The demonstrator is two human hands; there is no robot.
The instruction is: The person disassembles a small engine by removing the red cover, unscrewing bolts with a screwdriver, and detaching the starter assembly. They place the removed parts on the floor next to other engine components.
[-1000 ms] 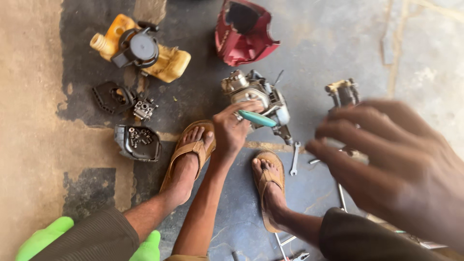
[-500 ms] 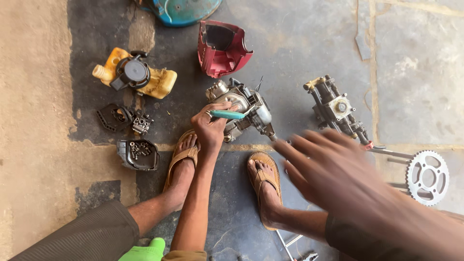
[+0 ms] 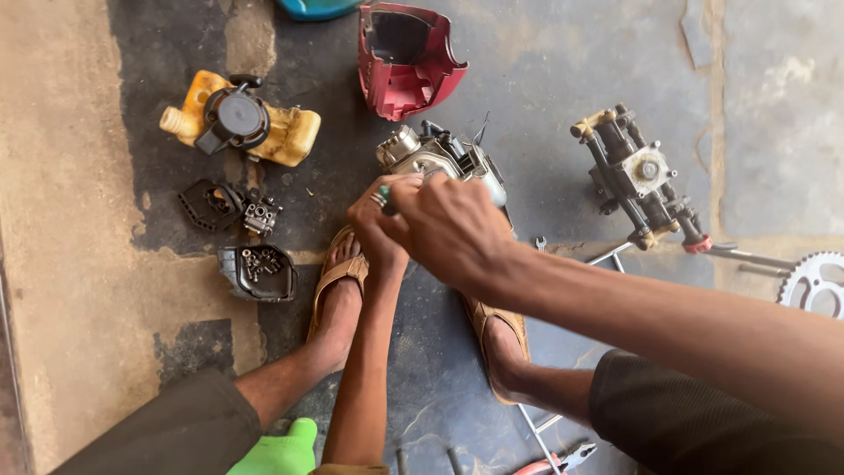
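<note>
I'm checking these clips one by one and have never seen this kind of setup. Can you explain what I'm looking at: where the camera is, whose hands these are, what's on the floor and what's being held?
There is no machine here: a person sits on a concrete floor, and the camera is worn on their head, looking down past their knees and sandalled feet. Both hands meet over a small engine lying between the feet. The left hand grips a green-handled tool; most of it is hidden, so I cannot tell its kind. The right hand lies over the left hand and the engine; whether it grips anything is hidden. Around them lie a yellow fuel tank with a black cap, a red cover, a black tray of small screws, a small carburettor, a metal pump part and a toothed sprocket.
</note>
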